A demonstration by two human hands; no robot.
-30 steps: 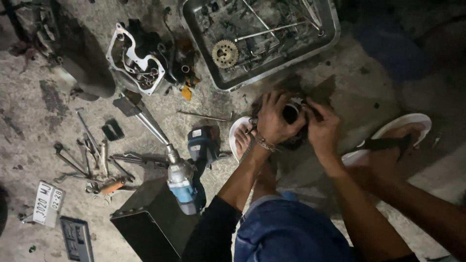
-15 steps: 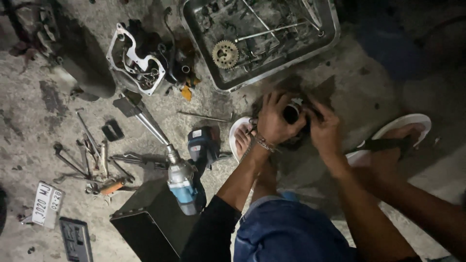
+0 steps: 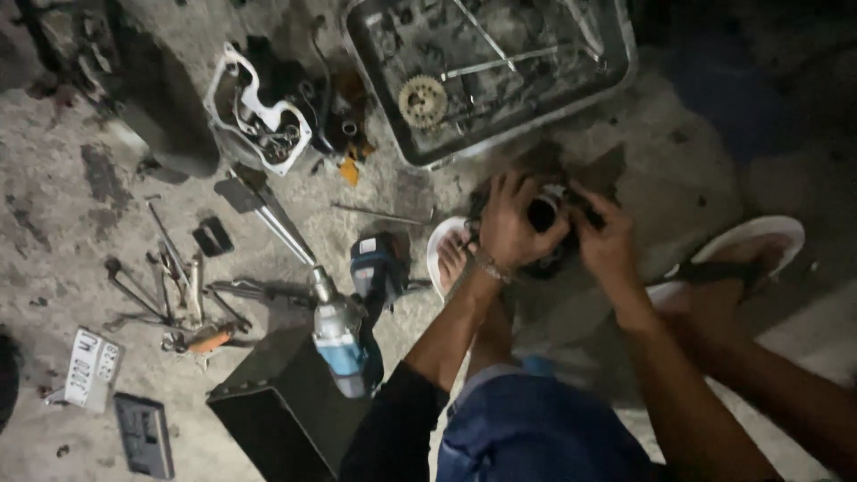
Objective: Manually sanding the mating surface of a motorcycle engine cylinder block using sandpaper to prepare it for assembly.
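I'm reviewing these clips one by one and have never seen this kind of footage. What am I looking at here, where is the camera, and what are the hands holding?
There is no machine here: a person wears a camera on the head, so the one view looks down at their own arms, knees and sandalled feet as they crouch over a stained concrete floor. The left hand and right hand together grip a dark round metal part with a hole in its middle; its exact kind is too dim to tell. Around it lie a metal tray with a toothed gear, an engine cover, a blue power tool, loose wrenches and a black box.
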